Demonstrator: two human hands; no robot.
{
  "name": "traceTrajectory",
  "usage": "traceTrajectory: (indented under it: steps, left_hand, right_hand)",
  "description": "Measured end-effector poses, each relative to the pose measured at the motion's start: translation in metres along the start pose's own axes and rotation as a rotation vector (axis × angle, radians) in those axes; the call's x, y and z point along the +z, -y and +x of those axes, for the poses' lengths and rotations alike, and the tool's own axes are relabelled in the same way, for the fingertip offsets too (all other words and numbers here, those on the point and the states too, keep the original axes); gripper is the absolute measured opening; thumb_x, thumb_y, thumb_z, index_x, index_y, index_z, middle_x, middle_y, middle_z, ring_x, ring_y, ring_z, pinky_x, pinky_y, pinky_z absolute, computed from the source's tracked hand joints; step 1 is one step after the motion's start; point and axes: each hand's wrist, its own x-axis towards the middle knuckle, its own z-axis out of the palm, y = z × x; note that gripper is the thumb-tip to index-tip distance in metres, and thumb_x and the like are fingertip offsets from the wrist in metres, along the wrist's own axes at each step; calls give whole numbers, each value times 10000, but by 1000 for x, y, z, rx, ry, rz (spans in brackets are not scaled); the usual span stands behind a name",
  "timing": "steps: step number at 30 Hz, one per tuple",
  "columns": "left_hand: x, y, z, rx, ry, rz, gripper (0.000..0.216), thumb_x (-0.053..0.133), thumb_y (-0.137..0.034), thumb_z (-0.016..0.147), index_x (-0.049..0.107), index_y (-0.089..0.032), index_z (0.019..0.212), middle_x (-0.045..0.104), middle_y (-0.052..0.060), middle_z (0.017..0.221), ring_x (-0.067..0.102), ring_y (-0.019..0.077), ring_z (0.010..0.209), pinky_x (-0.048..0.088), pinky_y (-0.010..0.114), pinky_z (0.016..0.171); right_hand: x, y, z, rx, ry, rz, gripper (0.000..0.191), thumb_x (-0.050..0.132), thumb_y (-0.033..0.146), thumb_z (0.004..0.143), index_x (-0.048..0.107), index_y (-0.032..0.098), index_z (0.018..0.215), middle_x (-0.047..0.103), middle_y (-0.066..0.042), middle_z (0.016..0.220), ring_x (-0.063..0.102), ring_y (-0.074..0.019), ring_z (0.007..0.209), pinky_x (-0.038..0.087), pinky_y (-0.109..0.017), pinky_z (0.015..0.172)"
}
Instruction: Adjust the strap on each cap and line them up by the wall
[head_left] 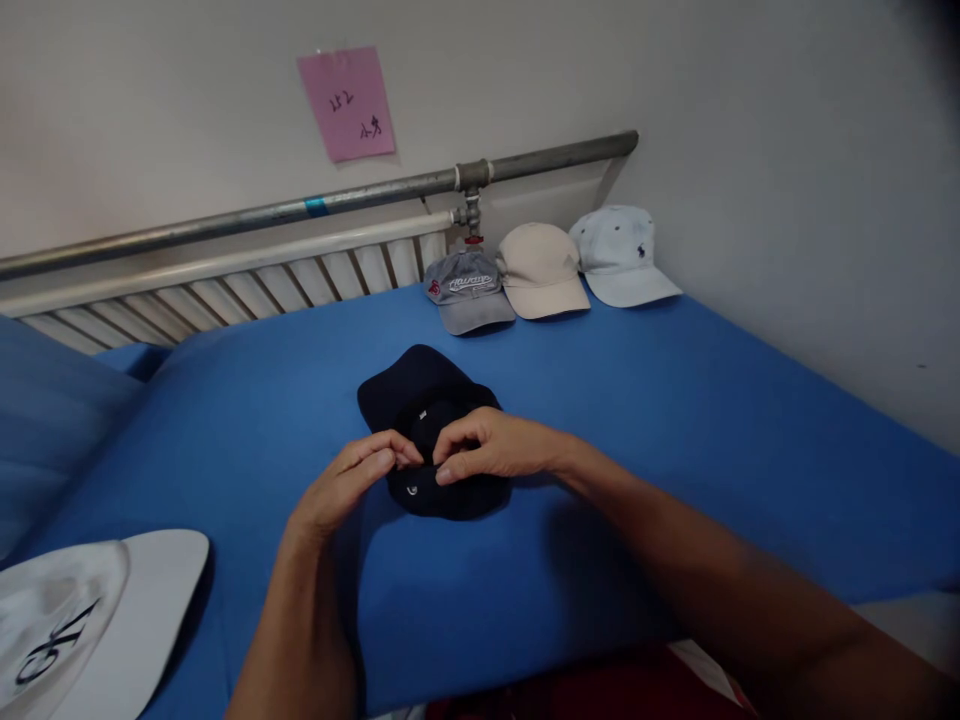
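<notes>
From the head camera, you are looking down at a blue sheet point(675, 420) spread over a bed, with both your hands meeting at the middle of the frame. Your left hand point(341, 490) is coming in from 7 o'clock, its fingers curled nearly closed and its fingertips point(386, 458) pinching the rear edge of the navy cap point(409, 395). Your right hand point(491, 447) is reaching in from 4 o'clock, also curled almost closed, its fingertips pressing on the same edge just beside the left ones. The navy cap is lying on the sheet at the centre, its brim pointing away from you toward 11 o'clock, its back opening facing you under your fingers. A small metal eyelet is showing on it below your left fingertips.

At 12 to 1 o'clock, 3 caps are sitting in a row against the wall: a grey cap point(466, 290), a beige cap point(540, 270) touching it, and a pale blue cap point(622, 255). At 8 o'clock a white cap point(112, 610) with black lettering is lying at the frame's corner. A metal pipe point(225, 215) is running along the wall above a white radiator point(247, 285), and a pink note point(347, 102) is hanging at 11 o'clock.
</notes>
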Motion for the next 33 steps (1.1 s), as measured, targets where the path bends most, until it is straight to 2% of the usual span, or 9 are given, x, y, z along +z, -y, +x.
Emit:
traceTrajectory:
  steps: [4, 8, 11, 14, 19, 23, 26, 31, 33]
  left_hand:
    - [-4, 0, -2, -36, -10, 111, 353, 521, -497, 865, 727, -217, 923, 677, 60, 884, 578, 213, 864, 418, 310, 814]
    - [-6, 1, -4, -70, -63, 118, 280, 536, -415, 873, 742, -230, 918, 695, 56, 912, 590, 224, 907, 429, 331, 844]
    - [-7, 0, -5, -89, -31, 81, 179, 643, -323, 802, 744, -241, 926, 697, 43, 959, 590, 217, 927, 431, 323, 844]
    - [-6, -2, -6, -79, 8, 31, 186, 724, -247, 713, 745, -240, 897, 692, 45, 991, 583, 222, 955, 422, 322, 862]
    - [-5, -1, -6, -79, -18, -10, 175, 727, -228, 719, 735, -248, 892, 684, 39, 976, 584, 197, 932, 427, 306, 845]
    - [-5, 0, -6, -76, -10, -26, 163, 724, -232, 732, 722, -234, 895, 675, 31, 941, 582, 170, 883, 427, 283, 811]
    - [-2, 0, -5, -102, -25, -41, 157, 714, -241, 749, 714, -224, 906, 666, 24, 892, 574, 152, 835, 428, 268, 777]
    - [2, 0, -1, -131, -31, -93, 215, 735, -243, 729, 689, -220, 938, 639, 4, 852, 551, 123, 765, 418, 240, 709]
    - [3, 1, 0, -142, -21, -113, 228, 732, -241, 734, 671, -225, 953, 631, -6, 834, 542, 112, 742, 411, 235, 693]
  right_hand:
    - [0, -5, 3, -3, -47, 52, 129, 694, 292, 741, 685, 164, 753, 565, 43, 669, 464, -71, 609, 337, -211, 578]
    - [-2, -9, 5, 0, -60, 107, 140, 696, 303, 735, 684, 165, 749, 584, 35, 679, 489, -82, 625, 363, -218, 598]
    - [-4, -11, 5, -28, -64, 114, 118, 673, 288, 751, 696, 173, 768, 619, 24, 711, 530, -93, 658, 398, -224, 627]
    - [-6, -12, 4, -38, -59, 127, 94, 654, 243, 757, 709, 181, 800, 648, 17, 746, 563, -100, 686, 423, -232, 654]
    - [-8, -15, 3, -70, -80, 255, 139, 707, 191, 700, 687, 174, 836, 666, 19, 779, 599, -106, 734, 450, -255, 720]
    - [-7, -16, 4, -78, -85, 252, 124, 705, 202, 707, 673, 169, 821, 658, 16, 780, 594, -105, 734, 451, -257, 716]
    - [-1, -12, 4, -147, -164, 148, 152, 712, 219, 712, 659, 177, 848, 629, 20, 780, 567, -106, 711, 447, -257, 688]
    - [17, -6, 4, -371, -253, -315, 186, 682, 211, 775, 666, 196, 959, 605, -6, 852, 556, -129, 777, 440, -274, 734]
    - [22, -8, 5, -397, -270, -397, 188, 642, 164, 798, 659, 200, 982, 599, -7, 842, 555, -130, 784, 439, -276, 742]
